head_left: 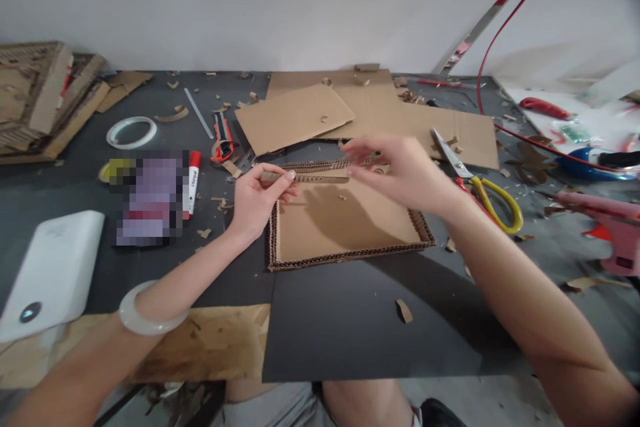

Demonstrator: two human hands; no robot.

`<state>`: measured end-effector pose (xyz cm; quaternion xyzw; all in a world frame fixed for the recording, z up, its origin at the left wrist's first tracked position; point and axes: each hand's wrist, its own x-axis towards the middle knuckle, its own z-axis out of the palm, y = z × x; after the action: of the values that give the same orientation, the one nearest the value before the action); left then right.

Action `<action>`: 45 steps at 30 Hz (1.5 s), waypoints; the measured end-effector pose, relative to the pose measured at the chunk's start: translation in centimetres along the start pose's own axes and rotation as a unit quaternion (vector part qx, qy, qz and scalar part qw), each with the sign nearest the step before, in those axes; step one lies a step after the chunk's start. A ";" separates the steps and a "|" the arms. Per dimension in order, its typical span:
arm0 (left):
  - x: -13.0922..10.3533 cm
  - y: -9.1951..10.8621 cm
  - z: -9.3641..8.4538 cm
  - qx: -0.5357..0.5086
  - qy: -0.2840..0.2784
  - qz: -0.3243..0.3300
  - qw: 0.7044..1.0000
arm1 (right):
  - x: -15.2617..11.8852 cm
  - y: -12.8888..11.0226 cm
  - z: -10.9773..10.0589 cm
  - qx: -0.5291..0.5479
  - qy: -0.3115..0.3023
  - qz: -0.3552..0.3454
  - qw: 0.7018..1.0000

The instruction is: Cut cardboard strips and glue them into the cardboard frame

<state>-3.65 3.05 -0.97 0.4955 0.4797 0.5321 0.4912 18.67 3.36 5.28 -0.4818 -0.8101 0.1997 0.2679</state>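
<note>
My left hand (260, 200) pinches one end of a thin corrugated cardboard strip (323, 179), which points to the right. My right hand (387, 163) is near the strip's far end, its fingers apart and a little blurred; nothing shows between them. Both hands are over the back part of a shallow cardboard tray (350, 256), which has a flat brown base and low corrugated edges. A small scrap lies on the base, and the right hand casts a shadow there. The right hand hides part of the tray's back right edge.
Flat cardboard sheets (295, 117) lie behind the tray. Yellow-handled scissors (495, 203) and a pink glue gun (615, 227) are right. An orange cutter (221, 137), red-capped marker (191, 185), tape roll (131, 132) and white power bank (57, 273) are left. Stacked cardboard (37, 100) stands far left.
</note>
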 end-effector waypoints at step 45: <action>-2.2 0.4 0.2 0.078 -0.193 0.068 0.976 | -0.9 -1.0 5.6 -0.149 0.038 -0.246 0.957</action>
<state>-3.42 0.83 -0.68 0.6574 0.3805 0.4196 0.4970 14.87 1.77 1.30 -0.3092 -0.9134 -0.0139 0.2643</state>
